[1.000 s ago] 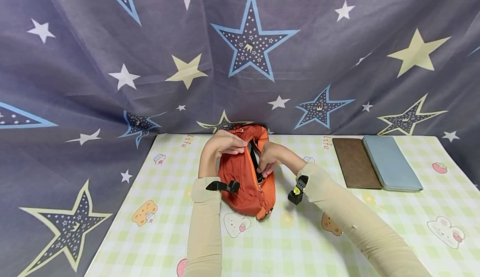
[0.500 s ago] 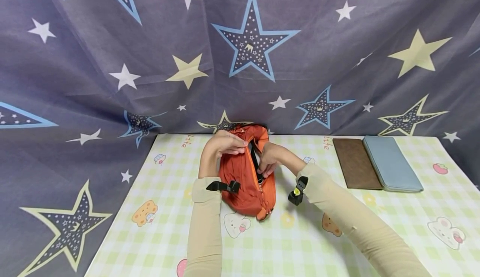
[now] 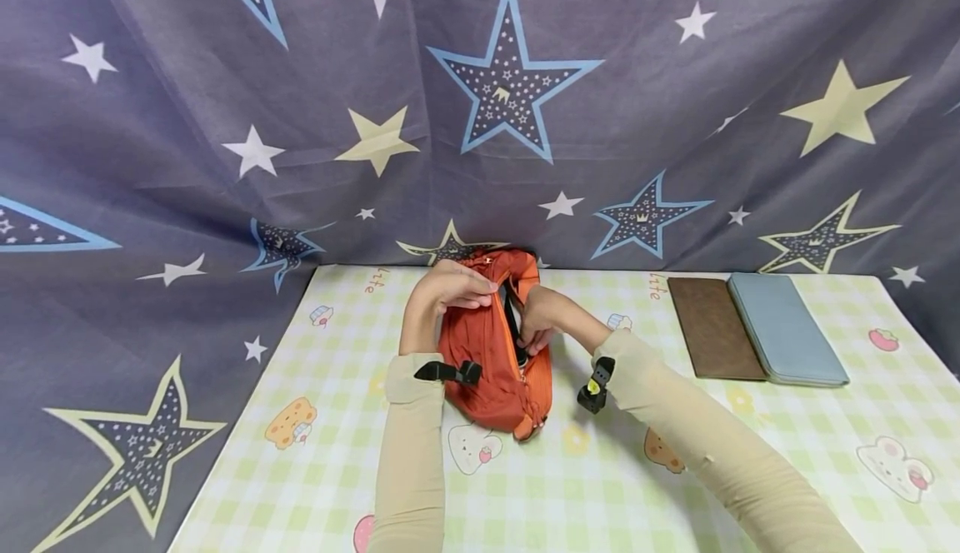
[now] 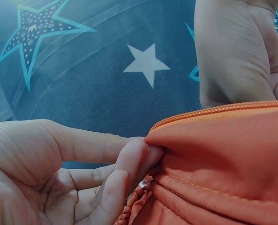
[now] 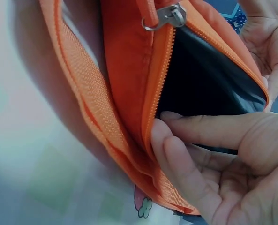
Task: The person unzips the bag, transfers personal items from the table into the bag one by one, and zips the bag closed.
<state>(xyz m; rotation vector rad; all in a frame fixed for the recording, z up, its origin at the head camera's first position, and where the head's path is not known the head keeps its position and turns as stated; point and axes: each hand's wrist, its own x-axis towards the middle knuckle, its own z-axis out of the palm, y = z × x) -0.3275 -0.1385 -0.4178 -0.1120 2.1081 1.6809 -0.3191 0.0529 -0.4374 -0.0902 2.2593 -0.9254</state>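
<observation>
An orange-red zippered bag lies near the back of the table, its zip opening spread apart. My left hand pinches the fabric at one end of the zipper between thumb and fingers. Across the opening, my right hand pinches the other zipped edge, thumb tip just inside. In the right wrist view a metal zip pull sits at the closer end of the gap. The dark lining shows inside; whether anything lies deeper cannot be seen.
To the right lie a brown folder-like item and a light blue zip wallet, side by side and touching. A star-patterned curtain hangs right behind the table, which has a checked cloth.
The view shifts very slightly. Both hands keep their hold on the bag's edges, and the bag stays in place.
</observation>
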